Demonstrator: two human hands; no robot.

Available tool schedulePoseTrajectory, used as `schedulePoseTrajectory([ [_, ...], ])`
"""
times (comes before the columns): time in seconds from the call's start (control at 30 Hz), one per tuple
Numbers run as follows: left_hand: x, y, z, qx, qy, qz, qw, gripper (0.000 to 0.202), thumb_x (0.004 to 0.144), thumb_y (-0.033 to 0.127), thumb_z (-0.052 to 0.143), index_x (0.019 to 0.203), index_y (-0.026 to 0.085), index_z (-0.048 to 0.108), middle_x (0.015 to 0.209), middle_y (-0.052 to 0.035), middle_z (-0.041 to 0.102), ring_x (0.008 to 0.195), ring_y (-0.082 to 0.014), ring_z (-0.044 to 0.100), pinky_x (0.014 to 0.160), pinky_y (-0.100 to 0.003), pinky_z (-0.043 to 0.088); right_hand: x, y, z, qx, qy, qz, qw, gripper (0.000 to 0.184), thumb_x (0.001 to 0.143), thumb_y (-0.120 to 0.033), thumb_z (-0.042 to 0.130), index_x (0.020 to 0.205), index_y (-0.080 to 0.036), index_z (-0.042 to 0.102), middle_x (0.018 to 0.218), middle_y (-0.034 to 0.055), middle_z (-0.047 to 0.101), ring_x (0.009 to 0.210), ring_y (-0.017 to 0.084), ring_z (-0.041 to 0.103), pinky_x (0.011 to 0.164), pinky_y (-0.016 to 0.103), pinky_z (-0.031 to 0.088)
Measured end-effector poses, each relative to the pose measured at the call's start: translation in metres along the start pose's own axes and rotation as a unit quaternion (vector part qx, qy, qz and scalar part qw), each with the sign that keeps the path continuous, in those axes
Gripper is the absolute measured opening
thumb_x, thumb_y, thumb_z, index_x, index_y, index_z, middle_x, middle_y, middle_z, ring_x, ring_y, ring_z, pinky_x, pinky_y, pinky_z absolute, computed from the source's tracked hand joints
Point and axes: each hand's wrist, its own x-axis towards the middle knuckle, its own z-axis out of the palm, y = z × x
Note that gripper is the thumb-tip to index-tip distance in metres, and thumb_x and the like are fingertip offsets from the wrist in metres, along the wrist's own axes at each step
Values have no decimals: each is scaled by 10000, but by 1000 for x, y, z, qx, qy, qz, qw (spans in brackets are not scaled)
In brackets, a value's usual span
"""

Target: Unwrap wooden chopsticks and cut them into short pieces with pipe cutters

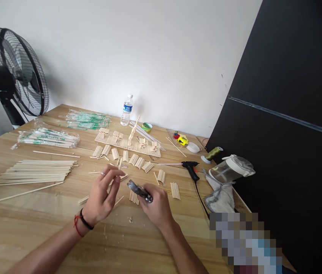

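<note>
My left hand (103,196) hovers over the wooden table (35,224) with fingers pinched together around a short bamboo stick piece (120,179). My right hand (156,207) is closed on a pair of metal cutting pliers (138,190), jaws pointing left toward the left hand. Short cut stick bundles (175,190) lie around both hands. A flat panel of glued sticks (126,144) lies farther back with a small upright stick piece on it.
Loose long sticks (35,171) and wrapped chopstick packs (49,137) lie at the left. A black glue gun (191,167), thread spool (213,153), clear jug (229,169), cloth (220,196), water bottle (126,109) and tape sit right and back. A fan (18,72) stands at left.
</note>
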Motion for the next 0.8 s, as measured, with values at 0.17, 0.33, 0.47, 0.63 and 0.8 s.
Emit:
schedulePoseTrajectory([
  [0.17, -7, 10, 14, -96, -136, 46, 985, 274, 983, 54, 460, 1036, 215, 675, 958, -55, 656, 886, -177, 631, 791, -287, 526, 2, -8, -12, 225, -10, 49, 973, 219, 963, -363, 619, 871, -202, 737, 773, 44, 747, 706, 203, 693, 663, 285, 520],
  [0.33, -13, 16, 21, -116, -177, 41, 976, 296, 954, 11, 458, 1001, 206, 676, 950, -58, 676, 878, -173, 639, 789, -289, 531, 1, -12, -12, 333, -26, 107, 936, 241, 926, -424, 682, 903, -198, 765, 894, 71, 785, 848, 235, 731, 766, 322, 568],
  [0.47, -6, 12, 12, -126, -232, 43, 964, 337, 953, 6, 461, 1078, 223, 687, 1033, -69, 683, 957, -183, 660, 843, -317, 556, 0, -8, -12, 380, -41, 134, 914, 272, 912, -458, 705, 880, -192, 754, 802, 48, 737, 712, 199, 674, 663, 305, 531],
  [0.63, 13, -5, -18, -118, -420, 28, 900, 667, 845, -62, 509, 1388, 315, 601, 1414, -59, 585, 1327, -231, 566, 1140, -425, 471, 6, 2, -18, 401, -9, 170, 900, 288, 927, -453, 690, 804, -192, 700, 581, -27, 575, 557, 147, 534, 590, 287, 435],
  [0.8, 17, -26, -35, -54, -499, -33, 864, 901, 738, -67, 560, 1544, 318, 442, 1558, -47, 498, 1422, -279, 497, 1183, -442, 436, 12, 14, -14, 409, 50, 250, 876, 292, 866, -444, 735, 736, -199, 642, 518, -49, 527, 533, 139, 485, 581, 288, 390],
])
